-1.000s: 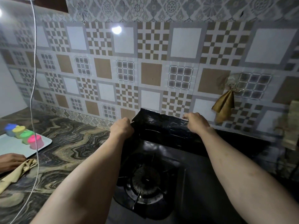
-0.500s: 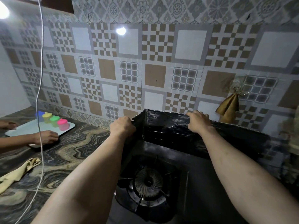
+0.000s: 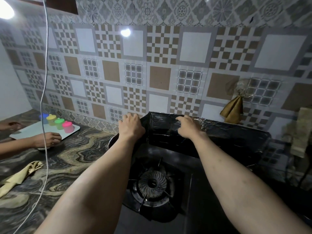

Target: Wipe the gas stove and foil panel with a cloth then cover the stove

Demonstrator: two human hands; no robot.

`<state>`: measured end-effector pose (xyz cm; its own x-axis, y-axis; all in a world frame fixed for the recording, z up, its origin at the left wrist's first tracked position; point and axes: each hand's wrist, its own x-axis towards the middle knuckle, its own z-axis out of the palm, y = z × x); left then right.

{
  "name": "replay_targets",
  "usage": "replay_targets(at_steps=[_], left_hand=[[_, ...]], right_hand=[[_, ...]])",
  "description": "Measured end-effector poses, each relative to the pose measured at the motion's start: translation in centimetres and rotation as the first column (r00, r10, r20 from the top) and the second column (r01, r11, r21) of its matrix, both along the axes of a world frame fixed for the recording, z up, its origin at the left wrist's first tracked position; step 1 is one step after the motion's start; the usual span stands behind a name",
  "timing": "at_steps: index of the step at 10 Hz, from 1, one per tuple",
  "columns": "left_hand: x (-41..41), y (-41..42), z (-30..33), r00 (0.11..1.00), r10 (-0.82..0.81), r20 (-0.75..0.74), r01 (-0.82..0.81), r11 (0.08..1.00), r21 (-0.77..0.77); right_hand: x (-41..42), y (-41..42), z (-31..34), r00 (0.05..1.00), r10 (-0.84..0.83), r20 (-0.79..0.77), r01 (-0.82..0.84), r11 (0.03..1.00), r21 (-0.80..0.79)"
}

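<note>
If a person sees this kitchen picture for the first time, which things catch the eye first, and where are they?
Two bare forearms reach to the centre, where the left hand and right hand grip the top edge of a dark, crinkled foil panel. Below them sits the round black gas burner. Far left, four bright plastic containers stand on a white tray.

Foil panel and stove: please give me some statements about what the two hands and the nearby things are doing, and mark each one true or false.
1. Both hands, left hand and right hand, hold the top edge of the foil panel. True.
2. The burner is lit. False: no flame shows.
3. A tan cloth lies on the countertop. True.
4. The pink container stands on the stove. False: it stands on the white tray.
</note>
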<state>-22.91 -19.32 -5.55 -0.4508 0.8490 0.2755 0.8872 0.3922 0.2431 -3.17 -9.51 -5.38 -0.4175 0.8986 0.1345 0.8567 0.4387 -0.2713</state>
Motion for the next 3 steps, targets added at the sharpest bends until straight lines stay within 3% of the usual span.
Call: replay_targets(at_steps=[3], left_hand=[[5.4,-1.9,0.4,0.959,-0.251,0.13,0.231,0.961,0.154]], right_hand=[[-1.1,-5.1,1.9,0.96,0.001,-0.279,0.002,1.0,0.01]])
